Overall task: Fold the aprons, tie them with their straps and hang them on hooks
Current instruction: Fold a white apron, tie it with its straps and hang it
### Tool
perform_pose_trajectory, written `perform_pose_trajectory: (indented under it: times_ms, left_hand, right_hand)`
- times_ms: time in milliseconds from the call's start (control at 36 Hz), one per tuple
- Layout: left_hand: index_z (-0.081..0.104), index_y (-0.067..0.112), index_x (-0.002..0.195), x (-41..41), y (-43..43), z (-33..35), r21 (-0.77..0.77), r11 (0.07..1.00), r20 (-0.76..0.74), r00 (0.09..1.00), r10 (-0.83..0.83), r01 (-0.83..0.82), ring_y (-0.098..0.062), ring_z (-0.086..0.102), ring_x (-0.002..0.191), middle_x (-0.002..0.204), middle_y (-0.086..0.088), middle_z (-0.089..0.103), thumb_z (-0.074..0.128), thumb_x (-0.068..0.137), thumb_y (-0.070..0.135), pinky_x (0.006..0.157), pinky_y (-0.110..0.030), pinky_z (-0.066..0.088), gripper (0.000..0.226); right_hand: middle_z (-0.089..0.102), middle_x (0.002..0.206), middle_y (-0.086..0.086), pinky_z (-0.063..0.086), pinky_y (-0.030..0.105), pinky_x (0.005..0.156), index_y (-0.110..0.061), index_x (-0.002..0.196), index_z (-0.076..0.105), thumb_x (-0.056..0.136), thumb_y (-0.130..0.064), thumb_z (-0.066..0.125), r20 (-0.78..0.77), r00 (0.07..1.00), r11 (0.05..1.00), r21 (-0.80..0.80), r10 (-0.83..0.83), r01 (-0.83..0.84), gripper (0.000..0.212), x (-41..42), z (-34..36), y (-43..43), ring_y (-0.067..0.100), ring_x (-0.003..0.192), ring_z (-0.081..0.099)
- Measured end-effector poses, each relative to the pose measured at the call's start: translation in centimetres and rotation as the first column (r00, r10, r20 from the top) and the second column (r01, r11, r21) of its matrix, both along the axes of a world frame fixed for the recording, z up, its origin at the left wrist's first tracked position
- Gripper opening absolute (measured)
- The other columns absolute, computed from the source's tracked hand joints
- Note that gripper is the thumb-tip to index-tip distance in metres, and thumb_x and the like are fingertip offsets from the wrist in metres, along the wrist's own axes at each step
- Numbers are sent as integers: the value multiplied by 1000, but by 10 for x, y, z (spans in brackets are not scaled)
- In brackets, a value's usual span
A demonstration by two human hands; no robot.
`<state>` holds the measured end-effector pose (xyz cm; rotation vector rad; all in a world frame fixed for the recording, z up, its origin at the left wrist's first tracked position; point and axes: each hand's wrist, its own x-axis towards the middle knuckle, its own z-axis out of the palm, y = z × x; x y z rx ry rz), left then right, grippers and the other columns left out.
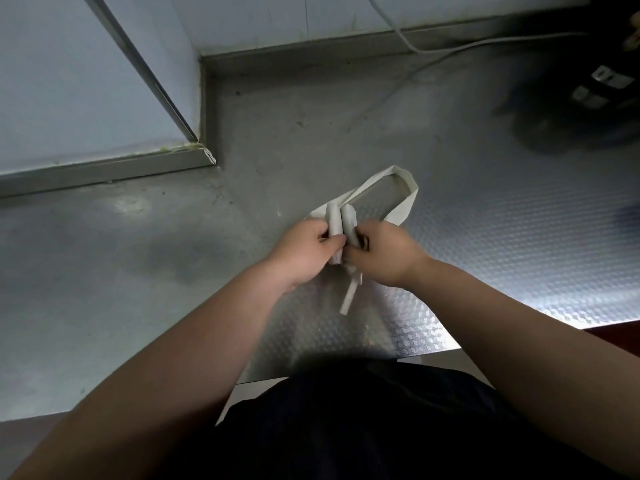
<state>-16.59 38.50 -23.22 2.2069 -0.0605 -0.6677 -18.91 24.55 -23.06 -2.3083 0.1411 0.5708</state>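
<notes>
- Steel makes the one counter [138, 271] in front of the person; its right part has a small embossed pattern and its left part is smooth and dull.
- One apron [335, 220] is visible, of cream cloth. It is folded into a small, tight bundle and is held just above the counter, near the middle of it, between the two hands.
- Two turns of strap go around the bundle, side by side.
- One wide loop [409, 199] of the same cloth comes out of the bundle and lies away from the person, toward the right.
- One loose strap end [349, 297] hangs below the hands, toward the person, and reaches the patterned steel.
- Two bare hands are at work. The left hand [304, 251] grips the left side of the bundle, with the thumb pressed on the cloth.
- The right hand [388, 254] has its fingers curled round the right side of the bundle. The two hands are almost touching.
- One white cable [410, 46] runs down the back wall and then along the counter to the right.
- Some dark objects [588, 98] stand in the far right corner; they are too blurred to count.
- One pale wall panel [69, 81] stands out at the left and makes a step in the counter.
- One dark garment [363, 427] covers the person's body at the near edge.
</notes>
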Motion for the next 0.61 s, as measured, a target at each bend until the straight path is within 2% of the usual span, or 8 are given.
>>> perform_pose_trajectory:
  times_ms: [111,222,278,333,389,444,556,611]
  left_hand:
    - [69,5,91,0,2,-7,49,999,68,998,-13,10,-19,59,79,84,-7,68,61,89,22,68,-30,43,18]
    - [69,13,99,-2,1,-6,38,998,124,991,41,-46,-12,64,98,99,1,71,66,86,23,76,-20,44,17]
    - [60,14,103,-1,0,-3,42,996,137,988,76,-82,-14,61,89,93,3,65,69,83,26,69,-16,37,24]
    - [51,18,98,1,1,0,76,994,134,989,64,-75,-14,55,80,84,5,57,72,82,28,64,-17,34,28]
    - [49,19,86,4,3,-2,64,996,65,996,59,-63,-17,54,74,74,5,54,72,81,28,70,-25,45,26]
    - [46,17,78,7,6,-2,-28,998,-67,996,61,-63,-19,55,64,68,-1,55,70,84,23,65,-32,54,26]
    - [45,15,79,11,14,6,-89,995,-171,985,34,-50,-12,57,58,71,-6,61,67,87,19,52,-20,48,23]
    - [46,15,81,10,18,9,-117,991,-197,980,34,-58,-10,59,59,72,-5,63,67,86,18,54,-20,47,23]
  right_hand:
    - [54,66,2,41,25,59,-4,72,59,87,-15,54,-63,997,988,150,-38,47,19,-1,0,2,15,64,49]
    - [54,71,12,45,39,73,12,80,61,85,-4,44,-126,976,937,280,-180,209,25,1,-3,-3,21,71,49]
    - [54,69,12,44,37,69,13,82,62,84,1,43,-120,972,921,314,-203,232,22,2,-4,-7,19,66,48]
    - [55,64,5,44,27,63,-1,75,64,84,5,46,-110,972,908,349,-205,231,21,1,-5,-10,13,60,49]
    - [54,63,2,44,19,54,-12,74,60,84,9,48,-139,963,872,408,-233,269,25,1,-4,-9,12,56,49]
    - [53,63,6,41,21,50,-7,74,59,84,10,49,-193,943,813,478,-271,331,22,3,-4,-8,14,54,47]
    - [52,66,15,40,24,45,6,82,57,85,13,41,-377,887,609,647,-267,458,18,6,-1,-9,22,57,45]
    - [54,66,15,43,22,45,4,80,60,83,20,38,-364,904,629,654,-226,420,27,6,-2,-12,20,53,49]
